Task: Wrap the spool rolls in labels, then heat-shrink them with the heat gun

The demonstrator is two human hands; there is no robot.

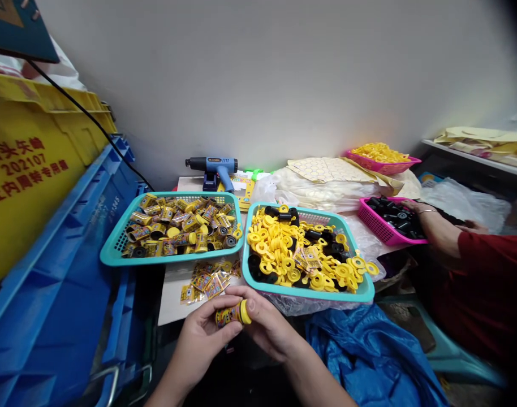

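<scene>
A small canister (228, 316) with a printed yellow sleeve and a yellow cap lies on its side between my hands, above the front edge of the table. My left hand (201, 330) wraps its fingers and thumb round the sleeved body. At the capped end, my right hand (267, 322) grips with the thumb against the yellow cap (245, 312). Just beyond my hands, several flat printed sleeves (211, 282) are scattered on the table. A turquoise basket (173, 260) of sleeved canisters stands behind to the left. To the right, another turquoise basket (309, 293) holds yellow rings and black canisters.
A blue heat gun (224, 167) stands by the wall. At right, a co-worker's hand (415, 208) reaches into a pink basket (375, 226) of black parts. A blue crate (67, 282) rises at left. Blue plastic sheeting (369, 350) hangs below the right turquoise basket.
</scene>
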